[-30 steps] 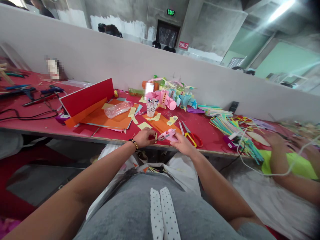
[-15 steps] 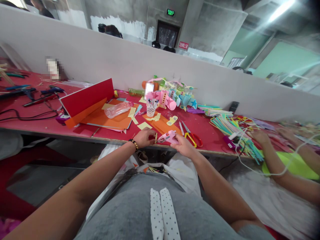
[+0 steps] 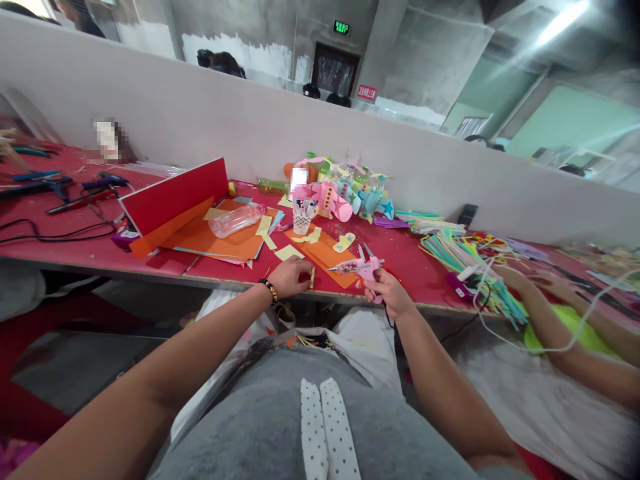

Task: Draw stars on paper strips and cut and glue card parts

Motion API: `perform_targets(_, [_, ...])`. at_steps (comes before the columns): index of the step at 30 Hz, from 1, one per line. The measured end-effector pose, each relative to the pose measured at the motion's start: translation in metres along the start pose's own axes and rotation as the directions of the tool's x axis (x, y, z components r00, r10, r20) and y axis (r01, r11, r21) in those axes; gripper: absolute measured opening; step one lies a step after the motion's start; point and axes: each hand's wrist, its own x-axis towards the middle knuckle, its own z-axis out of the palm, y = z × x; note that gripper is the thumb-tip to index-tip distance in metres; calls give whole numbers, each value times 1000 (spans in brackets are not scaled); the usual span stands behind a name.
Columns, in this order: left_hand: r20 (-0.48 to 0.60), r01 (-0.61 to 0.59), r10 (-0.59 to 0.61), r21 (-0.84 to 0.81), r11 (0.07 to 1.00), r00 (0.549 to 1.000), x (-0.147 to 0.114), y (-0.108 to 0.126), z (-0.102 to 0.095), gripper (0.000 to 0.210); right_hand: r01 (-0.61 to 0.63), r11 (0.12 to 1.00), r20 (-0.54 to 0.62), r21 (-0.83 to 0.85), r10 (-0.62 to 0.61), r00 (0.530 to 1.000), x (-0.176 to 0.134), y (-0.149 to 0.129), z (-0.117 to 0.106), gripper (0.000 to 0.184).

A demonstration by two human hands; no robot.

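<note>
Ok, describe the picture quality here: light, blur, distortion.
Head view: a ceiling light flares at top right, streaking haze across the wall; wide-angle bending curves the partition and table edge; the right edge smears, blurring the co-worker's hand; the centre, with the glue gun in the right hand, stays fairly sharp.

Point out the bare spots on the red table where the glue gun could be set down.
Bare red table lies along the near edge left of the orange paper. A smaller patch sits between the scissors and straw bundle. It is crowded around the paper crafts and between both hands, left and right.
</note>
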Motion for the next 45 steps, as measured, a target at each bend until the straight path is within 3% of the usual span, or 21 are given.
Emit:
perform_targets(6, [15, -15, 15, 38, 999, 1000, 2, 5, 2, 9, 8, 996, -33, 85, -5, 999, 3, 17, -15, 29])
perform_targets(18, [5, -20, 19, 68, 998, 1000, 3, 5, 8, 13, 35, 979, -47, 199, -26, 999, 4, 33, -23, 27])
perform_targets(45, [6, -54, 54, 73, 996, 999, 3, 5, 8, 12, 60, 959, -49, 279, -49, 998, 9, 41, -29, 24])
